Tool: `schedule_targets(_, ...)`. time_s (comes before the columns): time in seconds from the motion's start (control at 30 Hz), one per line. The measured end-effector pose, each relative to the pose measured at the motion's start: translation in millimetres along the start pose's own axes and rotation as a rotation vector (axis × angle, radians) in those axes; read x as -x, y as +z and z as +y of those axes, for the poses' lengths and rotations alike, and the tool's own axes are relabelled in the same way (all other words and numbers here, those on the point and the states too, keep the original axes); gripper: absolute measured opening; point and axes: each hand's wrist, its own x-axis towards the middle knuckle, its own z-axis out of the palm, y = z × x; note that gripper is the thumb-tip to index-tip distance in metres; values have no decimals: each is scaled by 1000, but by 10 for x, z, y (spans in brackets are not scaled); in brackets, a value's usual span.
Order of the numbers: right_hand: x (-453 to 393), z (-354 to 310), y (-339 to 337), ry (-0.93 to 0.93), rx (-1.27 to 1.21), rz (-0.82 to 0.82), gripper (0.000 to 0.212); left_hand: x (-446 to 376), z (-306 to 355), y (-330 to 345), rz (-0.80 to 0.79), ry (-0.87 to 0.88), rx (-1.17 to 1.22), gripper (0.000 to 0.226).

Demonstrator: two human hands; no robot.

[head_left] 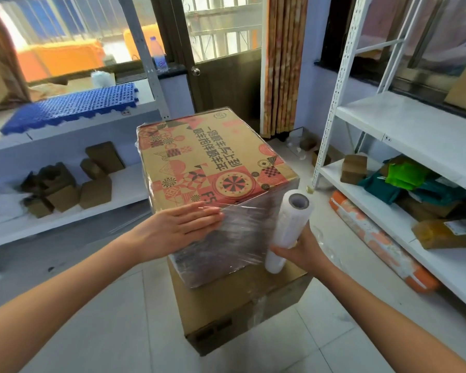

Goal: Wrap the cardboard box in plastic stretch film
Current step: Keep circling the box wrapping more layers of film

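Observation:
A cardboard box (pixel 199 157) with red and black printed patterns sits on top of a plain brown box (pixel 226 313). Clear stretch film (pixel 237 235) covers its near side and wrinkles around its edges. My left hand (pixel 180 224) lies flat with straight fingers on the film at the box's near top edge. My right hand (pixel 299 250) grips the lower part of a white roll of stretch film (pixel 288 227), held upright at the box's near right corner, with film running from it onto the box.
White metal shelves (pixel 404 122) stand on the right with bags and parcels. A low white shelf (pixel 92 205) on the left holds small brown boxes and a blue plastic mat (pixel 70 107). A door (pixel 223 71) is behind. Tiled floor lies below.

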Motion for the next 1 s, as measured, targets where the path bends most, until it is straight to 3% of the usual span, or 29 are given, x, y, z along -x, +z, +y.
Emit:
schedule_targets(0.27,14,-5,-62,86,-43,-14,108,-39,65,55,-5,1,10,79)
schedule_targets(0.47,96,-42,20,83,-53,-63,103,131,-22,99,33,59,-50,92)
schedule_targets(0.6,133,-164,84,113,-21,-76,118,250,13,148,43,-64,-55,105)
schedule_targets(0.67,157,-159,82,89,-21,-93,113,291,74,200,91,-147,-40,93)
schedule_targets(0.77,218,-64,47,37,81,-147,87,307,138,241,201,-333,30,68)
schedule_targets(0.87,269,1,4,50,98,-188,87,300,150,235,205,-433,80,67)
schedule_targets(1.0,266,-17,-64,-12,45,-273,89,314,96,167,113,-432,107,62)
